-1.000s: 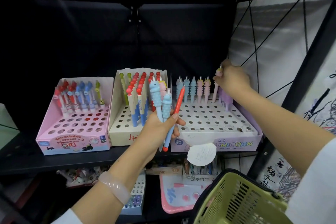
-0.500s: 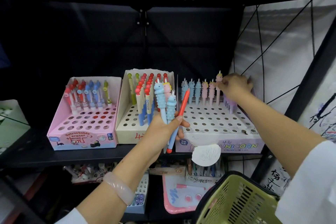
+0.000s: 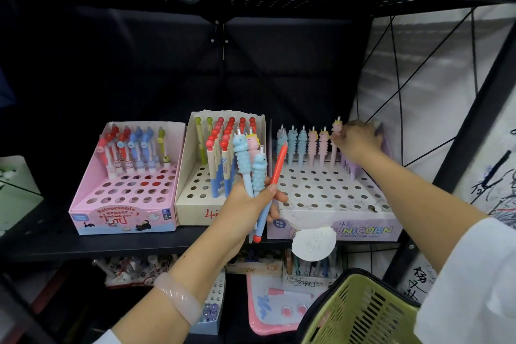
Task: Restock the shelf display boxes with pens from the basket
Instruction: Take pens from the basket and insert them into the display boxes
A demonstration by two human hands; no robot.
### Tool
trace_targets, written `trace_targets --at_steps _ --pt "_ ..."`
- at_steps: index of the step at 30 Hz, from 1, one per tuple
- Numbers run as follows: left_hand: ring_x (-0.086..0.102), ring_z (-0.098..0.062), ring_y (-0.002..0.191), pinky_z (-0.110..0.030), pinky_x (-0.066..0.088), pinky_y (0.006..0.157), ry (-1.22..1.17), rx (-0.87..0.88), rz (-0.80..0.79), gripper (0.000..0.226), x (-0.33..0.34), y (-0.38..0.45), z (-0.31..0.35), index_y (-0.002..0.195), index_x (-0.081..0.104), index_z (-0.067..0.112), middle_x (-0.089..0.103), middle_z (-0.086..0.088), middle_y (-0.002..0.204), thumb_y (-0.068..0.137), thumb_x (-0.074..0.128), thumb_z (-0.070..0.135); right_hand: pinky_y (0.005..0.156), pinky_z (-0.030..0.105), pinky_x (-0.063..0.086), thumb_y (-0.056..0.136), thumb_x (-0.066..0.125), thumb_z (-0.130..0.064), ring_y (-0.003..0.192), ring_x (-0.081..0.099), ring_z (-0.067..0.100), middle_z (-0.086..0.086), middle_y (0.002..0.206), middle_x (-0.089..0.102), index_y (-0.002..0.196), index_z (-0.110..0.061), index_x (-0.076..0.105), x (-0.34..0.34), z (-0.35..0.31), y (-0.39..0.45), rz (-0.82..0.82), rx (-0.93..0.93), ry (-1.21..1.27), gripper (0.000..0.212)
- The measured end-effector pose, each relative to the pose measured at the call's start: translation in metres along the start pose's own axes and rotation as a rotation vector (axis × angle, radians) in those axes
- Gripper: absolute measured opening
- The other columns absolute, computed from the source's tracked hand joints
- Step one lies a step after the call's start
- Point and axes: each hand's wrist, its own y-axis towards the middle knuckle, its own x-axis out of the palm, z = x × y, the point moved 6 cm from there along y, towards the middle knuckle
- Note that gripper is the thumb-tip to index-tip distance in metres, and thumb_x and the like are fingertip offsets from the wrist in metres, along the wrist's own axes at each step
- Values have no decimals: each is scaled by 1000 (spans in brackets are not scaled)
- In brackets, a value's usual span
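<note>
The black metal shelf (image 3: 139,246) carries three display boxes. At 3 o'clock of centre stands the widest, the lilac-and-white cardboard unicorn display box (image 3: 363,229); its perforated top is mostly vacant, with one back row of blue and pink unicorn-topped pens (image 3: 304,145). At centre stands the cream cardboard display box (image 3: 192,204) with red-capped pens; at 9 o'clock, the pink cardboard eraser-pen box (image 3: 122,220), filled only in its back row. The yellow-green slotted plastic basket (image 3: 363,313) sits at 5 o'clock, below the shelf edge; its contents are not visible.

The right hand (image 3: 356,141), at 2 o'clock, has its fingers curled at the pink unicorn pen (image 3: 337,134) ending the back row, apparently seating it in a hole. The left hand (image 3: 245,209), at centre, is closed around a bundle of spare pens (image 3: 251,170): two blue and one pink unicorn type, plus one slim red pen (image 3: 279,165), heads up.

Handling judgement: the pens appear light and stiff in the barrel, with bulky ribbed toppers that look soft. Grip each pen just below the topper or by the topper itself, keep it vertical, and guide the tip into a hole. The smooth barrels may slip within the bundle.
</note>
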Motion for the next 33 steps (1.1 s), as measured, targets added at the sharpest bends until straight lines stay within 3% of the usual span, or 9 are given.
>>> trace_targets --at_steps 5,9,19,22,25,28,29,31,33 --pt "54 -8 47 -22 49 49 -18 1 -2 8 -3 2 1 92 54 10 68 1 68 95 47 8 101 44 35 88 58 -42 124 38 35 16 129 47 117 -4 58 0 0 2 54 47 137 48" --pt "53 -8 45 -20 47 46 -13 14 -13 6 -1 5 2 97 52 7 69 2 67 95 47 9 100 44 30 93 51 -36 126 37 34 14 130 49 121 -15 55 -3 0 5 118 73 273 36" --pt "54 -9 47 -21 48 48 -48 0 1 7 -4 4 -5 97 53 6 68 1 68 95 47 8 105 48 23 91 51 -25 125 35 34 16 129 46 118 -10 53 -6 -3 -4 156 -45 -81 31" --pt "54 -9 47 -21 48 48 -41 3 15 11 -9 2 -4 88 57 10 69 1 70 95 48 10 97 36 30 91 55 -22 115 48 27 11 121 55 114 -10 58 -25 -33 -26 263 -181 199 27" --pt "54 -11 49 -21 47 48 -26 18 57 19 -16 -1 0 78 63 11 68 -4 70 93 51 13 78 22 48 94 51 -27 89 62 13 -1 95 68 94 -17 64 -18 -76 -71 -107 -253 782 17" --pt "55 -10 47 -21 48 48 -48 34 87 13 -23 -7 6 84 60 12 69 4 65 94 51 12 63 14 52 93 52 -31 75 64 1 -8 84 68 97 -24 63 -2 -107 -112 -407 -281 977 13" --pt "56 -9 47 -20 48 47 -62 38 93 11 -26 -9 8 86 59 13 69 4 64 94 51 12 62 13 51 93 54 -29 73 63 -1 -7 87 67 106 -23 60 -1 -113 -120 -392 -292 988 16" --pt "58 -11 46 -21 49 47 -99 37 110 9 -33 -15 11 89 58 12 69 2 63 94 51 13 65 14 48 91 57 -21 74 59 1 -6 100 60 122 -23 52 -13 -122 -129 -163 -412 839 31" --pt "59 -13 45 -22 51 47 -156 21 132 8 -42 -20 12 92 58 11 70 -2 63 94 51 13 67 17 48 89 60 -11 77 53 3 0 113 53 123 -18 56 -28 -137 -145 120 -719 511 35"
